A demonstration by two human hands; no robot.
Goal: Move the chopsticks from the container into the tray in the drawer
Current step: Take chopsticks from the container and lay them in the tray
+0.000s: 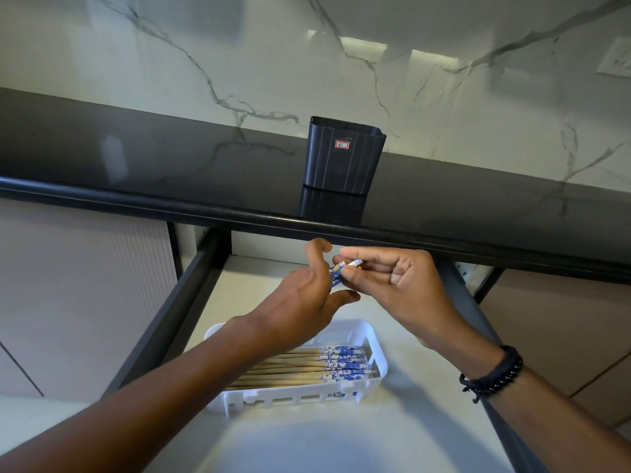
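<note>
Right hand [386, 278] pinches the blue-patterned ends of the held chopsticks [338, 272] above the tray [379, 370]. Left hand [304, 295] is beside them, fingers spread, grip unclear. Stacked chopsticks [307, 368] lie inside the tray; container [341, 158] stands beyond the tray. Sticks look light, stiff, smooth and prone to rolling: pinch near the patterned ends.

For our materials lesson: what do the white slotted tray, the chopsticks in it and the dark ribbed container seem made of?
White slotted tray: probably moulded plastic, matt, with cut-out slots.
Pale chopsticks with blue-patterned ends: likely bamboo or wood, dull tan shafts.
Dark ribbed container: plastic or metal, unclear; faint sheen.
</note>
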